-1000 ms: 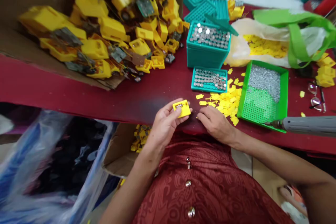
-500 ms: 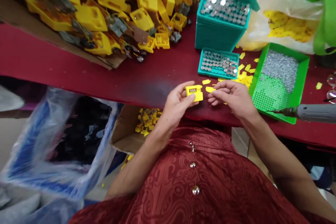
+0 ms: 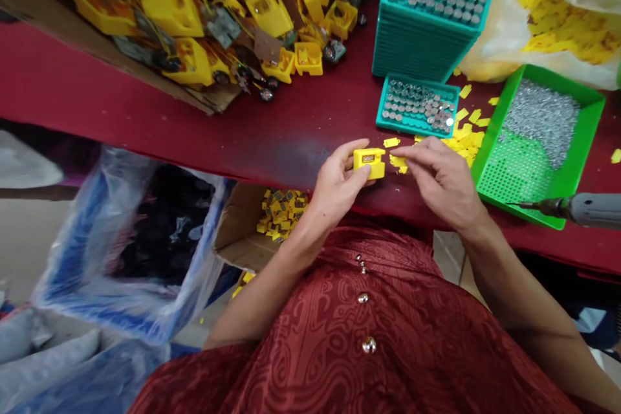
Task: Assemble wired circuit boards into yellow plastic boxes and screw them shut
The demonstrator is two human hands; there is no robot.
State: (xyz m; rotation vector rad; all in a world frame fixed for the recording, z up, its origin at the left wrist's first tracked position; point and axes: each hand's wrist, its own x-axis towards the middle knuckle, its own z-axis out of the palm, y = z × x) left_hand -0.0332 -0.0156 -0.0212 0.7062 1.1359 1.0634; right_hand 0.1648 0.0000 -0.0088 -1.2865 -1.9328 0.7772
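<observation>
My left hand (image 3: 338, 180) grips a small yellow plastic housing (image 3: 376, 170), its thumb pressed on the near face. Round silvery cells, apparently button batteries, show in the housing's slot. Just to the right, my right hand (image 3: 444, 182) has its index finger and thumb at a small flat yellow cover (image 3: 398, 161), which appears pinched between them; the fingertips partly hide it. Another yellow cover (image 3: 391, 142) lies on the table beyond the hands. Behind it sits a shallow teal tray (image 3: 381, 118) with rows of button cells.
A tall stack of teal trays (image 3: 412, 45) stands at the back. On the right, a green basket (image 3: 514, 174) holds small metal parts, with an electric screwdriver (image 3: 589, 208) over its near edge. Yellow covers (image 3: 468, 142) lie between. At left are yellow toy-vehicle parts (image 3: 272, 13) and, below, a cardboard box (image 3: 237, 233).
The view has shifted slightly. My right index finger has stretched toward the housing over the small cover. My left hand keeps its hold on the housing.
</observation>
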